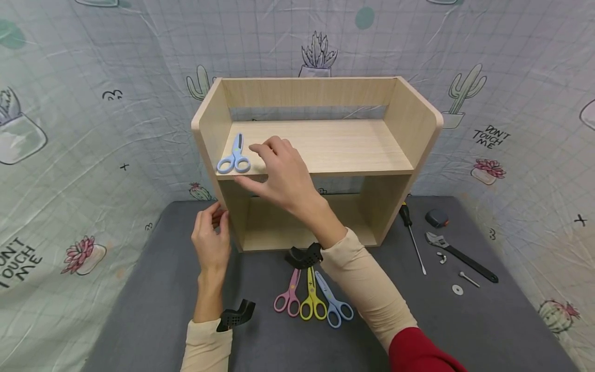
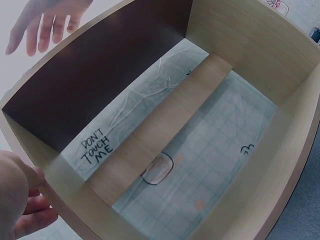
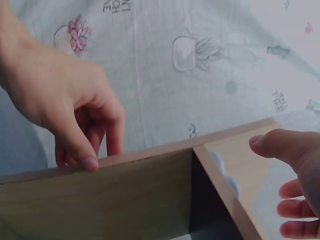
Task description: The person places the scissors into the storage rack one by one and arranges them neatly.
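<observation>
Hovering my right hand (image 1: 279, 173) over the wooden shelf unit (image 1: 325, 150), fingers loosely spread, holding nothing. Blue scissors (image 1: 234, 156) are lying on the unit's upper shelf at its left end, just beside my fingertips; I cannot tell if they are touching. My left hand (image 1: 211, 240) is resting against the unit's left side panel, fingers relaxed, gripping nothing. Pink, yellow and blue scissors (image 1: 313, 302) are lying on the grey tabletop (image 1: 465, 330) in front of the unit.
</observation>
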Available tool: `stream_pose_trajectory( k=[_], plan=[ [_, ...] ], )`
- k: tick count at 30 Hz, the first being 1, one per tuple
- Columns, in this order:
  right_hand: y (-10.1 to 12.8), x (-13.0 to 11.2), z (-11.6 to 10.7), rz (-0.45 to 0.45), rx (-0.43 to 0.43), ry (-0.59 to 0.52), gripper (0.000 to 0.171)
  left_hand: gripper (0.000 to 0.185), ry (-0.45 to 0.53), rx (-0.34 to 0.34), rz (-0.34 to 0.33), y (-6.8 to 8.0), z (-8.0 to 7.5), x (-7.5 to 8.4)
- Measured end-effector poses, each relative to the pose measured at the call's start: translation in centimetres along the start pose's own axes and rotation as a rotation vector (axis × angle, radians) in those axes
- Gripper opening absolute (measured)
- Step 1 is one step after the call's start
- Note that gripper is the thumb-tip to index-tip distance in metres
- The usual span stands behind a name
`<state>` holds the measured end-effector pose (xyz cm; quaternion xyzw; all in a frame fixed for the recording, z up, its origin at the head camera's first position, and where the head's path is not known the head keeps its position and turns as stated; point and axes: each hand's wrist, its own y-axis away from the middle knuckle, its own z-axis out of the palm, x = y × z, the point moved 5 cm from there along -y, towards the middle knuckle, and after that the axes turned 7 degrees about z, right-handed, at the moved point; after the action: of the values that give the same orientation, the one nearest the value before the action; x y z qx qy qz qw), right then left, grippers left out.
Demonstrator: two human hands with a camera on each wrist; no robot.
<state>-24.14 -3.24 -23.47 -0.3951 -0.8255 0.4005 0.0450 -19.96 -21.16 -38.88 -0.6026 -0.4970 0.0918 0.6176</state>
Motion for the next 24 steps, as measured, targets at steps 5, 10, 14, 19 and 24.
stream_pose_trajectory(
  k=[5, 10, 14, 19, 24],
  plan=[
    [2.0, -0.2, -1.4, -0.049, 0.11, -0.04, 0.062, 0.025, 0.001, 0.007, 0.009, 0.0, 0.0, 0.1],
    [3.8, -0.3, -2.0, -0.05, 0.121, -0.09, 0.063, 0.025, -0.011, 0.012, 0.006, 0.1, 0.1, 0.0],
    [5.3, -0.4, -1.9, -0.053, 0.095, -0.11, 0.064, 0.025, -0.016, 0.02, 0.006, 0.1, 0.1, -0.1],
    [7.2, -0.3, -1.6, -0.034, 0.06, -0.129, 0.066, 0.025, -0.007, 0.03, 0.006, 0.1, 0.1, 0.0],
    [9.4, 0.1, -1.0, -0.016, 0.043, -0.125, 0.067, 0.025, -0.014, 0.021, 0.002, 0.1, 0.1, -0.1]
  ],
)
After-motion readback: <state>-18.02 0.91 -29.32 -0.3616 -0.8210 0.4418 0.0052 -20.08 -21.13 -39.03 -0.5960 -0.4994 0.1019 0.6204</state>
